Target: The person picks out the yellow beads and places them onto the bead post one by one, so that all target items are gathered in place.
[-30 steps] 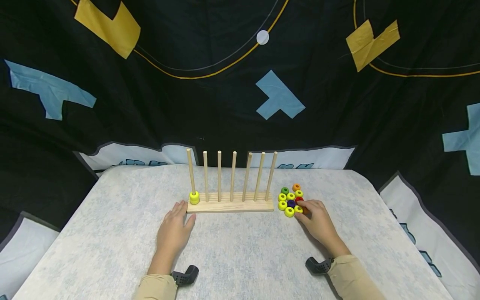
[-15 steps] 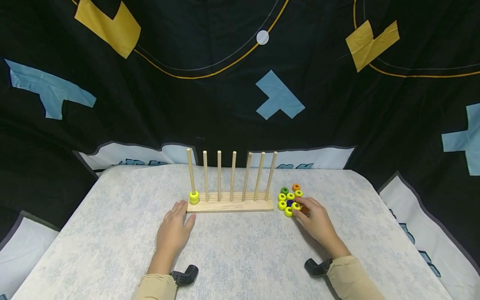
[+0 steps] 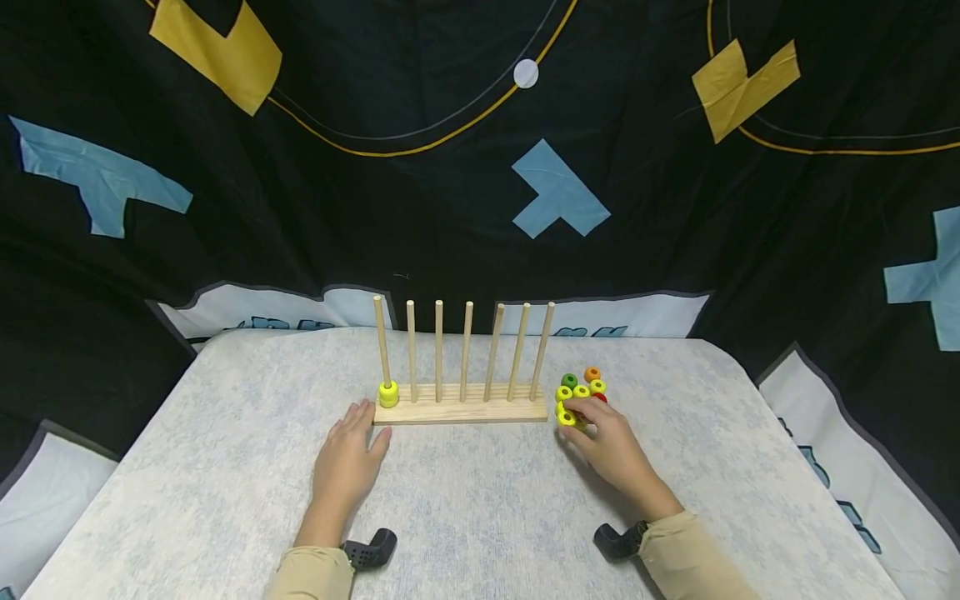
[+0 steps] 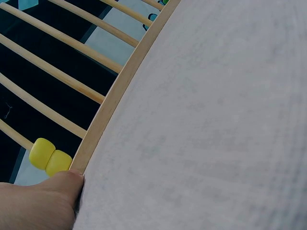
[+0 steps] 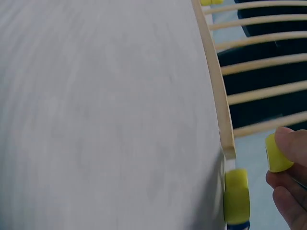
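The person's right hand point(image 3: 611, 450) is right of centre in the head view, pinching a yellow bead point(image 3: 566, 418) between thumb and fingers at the near left edge of a small cluster. From the right wrist, I see that held bead at the lower right of the frame, with a gap between it and another yellow bead point(image 5: 237, 194) by the end of the wooden base; a sliver of dark blue point(image 5: 239, 225) shows at the bottom edge there.

The left hand point(image 3: 347, 462) lies left of centre, its fingers extended and gripping nothing, touching the left end of the wooden base point(image 3: 465, 414). Seven upright pegs point(image 3: 467, 350) rise from that base in the middle of the frame, and two yellow beads point(image 4: 48, 155) sit stacked at the foot of the leftmost one.

Around the right hand's fingertips I make out a green bead point(image 3: 570, 381), an orange bead point(image 3: 592, 373), a partly covered red bead point(image 3: 599, 397) and several more yellow ones; the hand hides part of the group.

Everything stands on a pale mottled tabletop point(image 3: 465, 517). Behind it, a black cloth point(image 3: 420, 225) with yellow and blue shapes fills the upper frame.
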### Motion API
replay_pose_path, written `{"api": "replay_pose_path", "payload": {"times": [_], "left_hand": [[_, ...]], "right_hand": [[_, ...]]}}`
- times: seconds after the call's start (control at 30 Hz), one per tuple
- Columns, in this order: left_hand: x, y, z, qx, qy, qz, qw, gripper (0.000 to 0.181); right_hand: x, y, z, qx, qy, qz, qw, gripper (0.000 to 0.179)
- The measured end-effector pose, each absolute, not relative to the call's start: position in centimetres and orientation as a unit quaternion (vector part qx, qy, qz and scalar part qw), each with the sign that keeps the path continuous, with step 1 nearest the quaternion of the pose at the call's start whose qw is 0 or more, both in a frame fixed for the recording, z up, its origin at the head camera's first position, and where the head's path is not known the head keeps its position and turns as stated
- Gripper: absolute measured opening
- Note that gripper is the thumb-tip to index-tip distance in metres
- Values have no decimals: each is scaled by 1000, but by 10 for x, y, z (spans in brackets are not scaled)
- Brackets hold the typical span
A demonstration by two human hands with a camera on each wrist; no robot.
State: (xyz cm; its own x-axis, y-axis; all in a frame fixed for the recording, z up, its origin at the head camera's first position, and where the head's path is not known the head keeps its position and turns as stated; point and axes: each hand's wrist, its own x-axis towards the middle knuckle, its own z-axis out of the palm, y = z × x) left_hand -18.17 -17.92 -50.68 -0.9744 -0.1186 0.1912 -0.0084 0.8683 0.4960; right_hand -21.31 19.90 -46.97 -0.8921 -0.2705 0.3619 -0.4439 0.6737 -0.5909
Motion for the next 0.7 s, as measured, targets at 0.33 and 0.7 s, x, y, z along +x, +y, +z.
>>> {"api": "replay_pose_path", "payload": {"times": [0.33,0.7], "left_hand": [[-181,-179,-506,35,-961,-255,104,62],[-181,-179,-506,26,-961,-253,112,62]], "right_hand": [[-212,169,-466,214,-903,361,90,41],[-213,134,-457,268,-879,387,78,38]]}}
